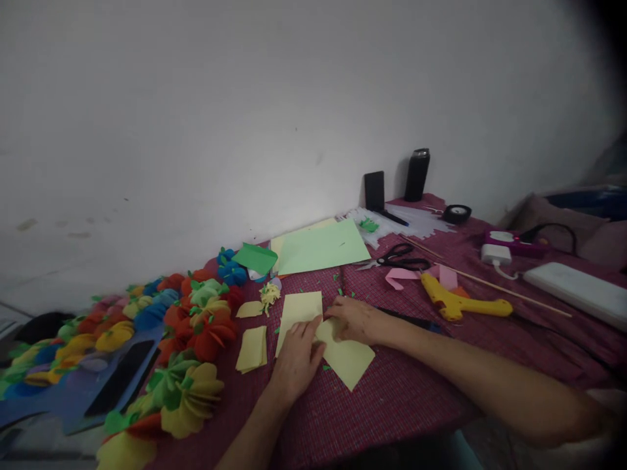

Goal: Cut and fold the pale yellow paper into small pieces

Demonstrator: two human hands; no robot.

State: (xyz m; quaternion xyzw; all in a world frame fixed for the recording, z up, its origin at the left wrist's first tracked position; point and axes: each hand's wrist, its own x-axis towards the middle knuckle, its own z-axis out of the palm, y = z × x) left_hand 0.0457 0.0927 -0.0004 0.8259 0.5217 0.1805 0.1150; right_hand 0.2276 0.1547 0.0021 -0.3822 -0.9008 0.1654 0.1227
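Observation:
A sheet of pale yellow paper (350, 365) lies at a slant on the red checked cloth, its upper part under my hands. My right hand (355, 320) grips its upper edge with bent fingers. My left hand (298, 359) has thumb and forefinger at the sheet's left corner, while its other fingers rest on a flat yellow paper strip (301, 310). The fingertips of both hands nearly meet. Left of them lie a small stack of yellow paper pieces (252, 349), a single yellow cut piece (249, 309) and a bundle of curled yellow shreds (270, 297).
Colourful paper flowers (210, 333) crowd the left side. Behind are light green sheets (321, 248), a darker green piece (255, 259) and black scissors (399, 258). To the right lie a yellow glue gun (455, 301), a thin stick (509, 290), a white power bank (580, 290) and a tape measure (456, 213).

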